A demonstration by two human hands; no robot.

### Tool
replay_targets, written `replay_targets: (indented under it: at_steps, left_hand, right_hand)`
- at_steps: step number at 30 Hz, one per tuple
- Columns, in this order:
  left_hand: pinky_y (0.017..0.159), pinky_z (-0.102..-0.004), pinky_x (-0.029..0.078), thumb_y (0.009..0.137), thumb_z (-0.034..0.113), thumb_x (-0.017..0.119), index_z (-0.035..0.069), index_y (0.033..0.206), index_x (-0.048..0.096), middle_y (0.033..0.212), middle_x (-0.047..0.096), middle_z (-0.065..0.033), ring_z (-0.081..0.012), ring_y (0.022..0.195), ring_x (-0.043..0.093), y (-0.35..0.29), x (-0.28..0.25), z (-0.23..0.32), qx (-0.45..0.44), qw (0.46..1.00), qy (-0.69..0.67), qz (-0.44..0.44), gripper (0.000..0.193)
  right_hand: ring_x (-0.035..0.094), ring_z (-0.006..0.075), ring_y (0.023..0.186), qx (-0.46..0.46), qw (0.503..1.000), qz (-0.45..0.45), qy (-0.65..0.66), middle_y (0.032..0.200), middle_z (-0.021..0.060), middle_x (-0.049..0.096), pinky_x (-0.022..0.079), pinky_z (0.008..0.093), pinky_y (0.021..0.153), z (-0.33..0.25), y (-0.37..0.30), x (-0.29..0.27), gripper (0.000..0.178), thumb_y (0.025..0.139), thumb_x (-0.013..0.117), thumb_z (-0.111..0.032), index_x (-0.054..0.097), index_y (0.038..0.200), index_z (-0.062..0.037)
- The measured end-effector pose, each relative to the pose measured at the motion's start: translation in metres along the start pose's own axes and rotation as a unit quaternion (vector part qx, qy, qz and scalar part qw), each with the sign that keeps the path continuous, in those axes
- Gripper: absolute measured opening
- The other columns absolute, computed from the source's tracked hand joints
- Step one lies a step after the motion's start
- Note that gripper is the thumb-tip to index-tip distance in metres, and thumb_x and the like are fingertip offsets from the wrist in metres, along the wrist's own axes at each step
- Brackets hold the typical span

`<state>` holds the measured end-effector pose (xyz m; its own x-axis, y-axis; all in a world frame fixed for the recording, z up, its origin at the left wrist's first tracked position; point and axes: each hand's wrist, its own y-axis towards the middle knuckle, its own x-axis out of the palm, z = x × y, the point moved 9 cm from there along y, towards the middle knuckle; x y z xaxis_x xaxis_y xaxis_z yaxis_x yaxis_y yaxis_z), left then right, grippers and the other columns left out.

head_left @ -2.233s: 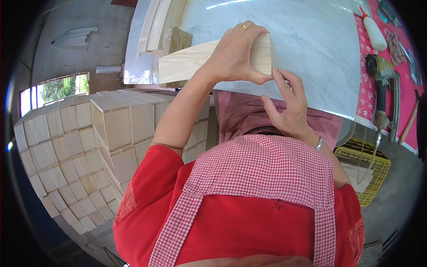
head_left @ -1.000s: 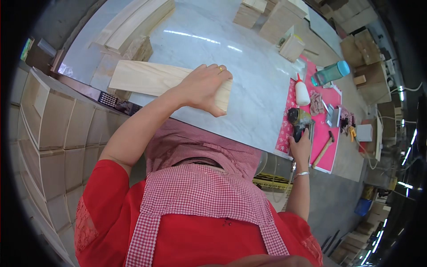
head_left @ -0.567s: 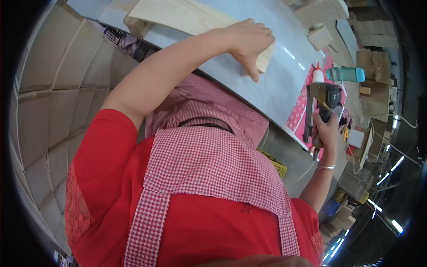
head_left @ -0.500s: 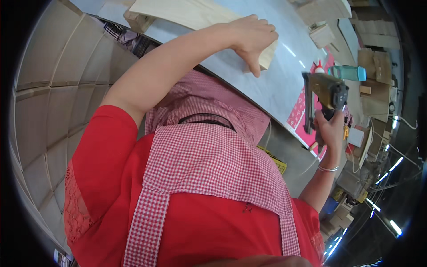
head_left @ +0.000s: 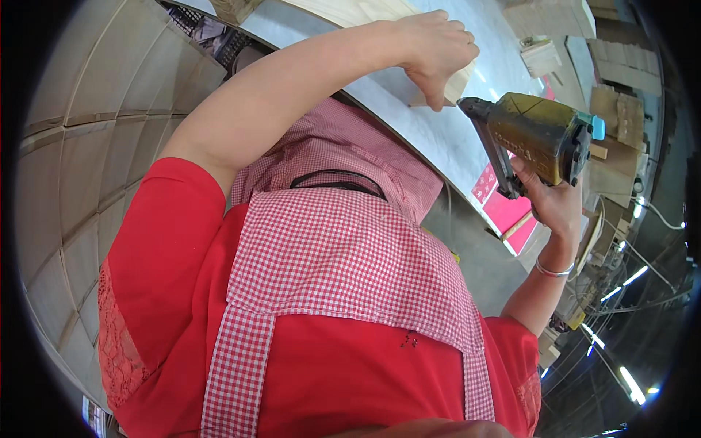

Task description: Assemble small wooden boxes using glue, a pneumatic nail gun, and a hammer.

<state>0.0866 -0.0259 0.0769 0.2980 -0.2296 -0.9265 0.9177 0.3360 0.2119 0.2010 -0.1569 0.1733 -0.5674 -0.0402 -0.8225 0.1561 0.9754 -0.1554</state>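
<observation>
At the top of the head view, my left hand (head_left: 440, 52) is wrapped over the end of a pale wooden workpiece (head_left: 358, 10), its thumb down on the near side. The piece runs off toward the upper left, and part of it is hidden behind my hand and forearm. To the right, my right hand (head_left: 553, 208) is closed round the handle of a worn, dark yellow and black nail gun (head_left: 537, 131). The gun's nose points left, close to the wood's end beside my left thumb; I cannot tell whether they touch. A grey-white tabletop (head_left: 456, 146) lies beneath the wood.
A pink patterned sheet (head_left: 522, 237) covers the table's right end, with a thin wooden stick (head_left: 517, 225) on it. Beyond stand a small wooden block (head_left: 540, 58) and stacked boards (head_left: 551, 18). Large stacked panels (head_left: 95, 109) rise at the left. A black crate (head_left: 232, 47) sits below the table edge.
My right hand has lifted the nail gun and swung its nose left, up to the wood's end. My left hand keeps its hold on the wood, slightly shifted right in view.
</observation>
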Motion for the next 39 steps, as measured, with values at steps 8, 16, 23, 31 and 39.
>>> replay_targets:
  at_steps: [8, 16, 23, 31, 39]
  left_hand:
    - [0.091, -0.0388, 0.044, 0.057, 0.047, 0.086, 0.002, 0.104, 0.065, 0.104, 0.065, -0.0103, -0.0258, 0.107, 0.06, 0.001, -0.001, 0.001, 0.005, 1.0, -0.002, 0.002, 0.068]
    - [0.091, -0.0388, 0.044, 0.057, 0.047, 0.086, 0.002, 0.104, 0.065, 0.103, 0.065, -0.0099, -0.0254, 0.107, 0.059, -0.001, -0.001, 0.001, -0.005, 1.0, -0.008, -0.018, 0.068]
    - [0.087, -0.0474, 0.047, 0.061, 0.043, 0.08, 0.001, 0.101, 0.063, 0.098, 0.064, -0.0196, -0.034, 0.097, 0.061, 0.0, -0.014, 0.001, 0.039, 0.999, -0.012, 0.014, 0.061]
    - [0.092, -0.0426, 0.043, 0.059, 0.051, 0.083, 0.001, 0.102, 0.066, 0.104, 0.066, -0.0107, -0.0263, 0.107, 0.059, -0.008, -0.001, -0.003, 0.0, 0.999, 0.03, 0.042, 0.069]
    - [0.102, -0.0452, 0.038, 0.058, 0.056, 0.082, -0.001, 0.114, 0.061, 0.114, 0.065, -0.013, -0.027, 0.116, 0.056, -0.012, -0.005, -0.008, -0.059, 0.998, 0.018, -0.006, 0.082]
  right_hand:
    - [0.066, 0.0154, 0.09, -0.023, 0.998, -0.044, -0.027, 0.104, 0.0079, 0.072, 0.053, 0.0304, 0.079, -0.005, 0.008, 0.003, 0.039, 0.082, 0.081, -0.013, 0.064, 0.113, 0.0015]
    - [0.067, 0.0166, 0.09, -0.033, 0.999, -0.024, -0.033, 0.102, 0.0085, 0.072, 0.054, 0.0318, 0.079, -0.008, 0.01, -0.001, 0.041, 0.08, 0.083, -0.015, 0.064, 0.111, 0.0023]
    - [0.065, 0.0141, 0.088, 0.026, 0.998, -0.053, -0.028, 0.103, 0.0072, 0.071, 0.053, 0.0309, 0.077, 0.01, 0.012, 0.0, 0.041, 0.081, 0.082, -0.015, 0.064, 0.114, 0.0017]
    - [0.065, 0.0151, 0.087, 0.023, 0.999, -0.037, 0.009, 0.101, 0.0079, 0.072, 0.053, 0.0321, 0.079, 0.013, 0.017, -0.003, 0.04, 0.079, 0.084, -0.013, 0.064, 0.109, 0.0029]
    - [0.059, 0.0104, 0.075, 0.004, 1.0, 0.019, -0.013, 0.091, 0.0036, 0.07, 0.047, 0.0285, 0.069, 0.007, 0.049, -0.017, 0.032, 0.081, 0.082, -0.012, 0.067, 0.106, 0.002]
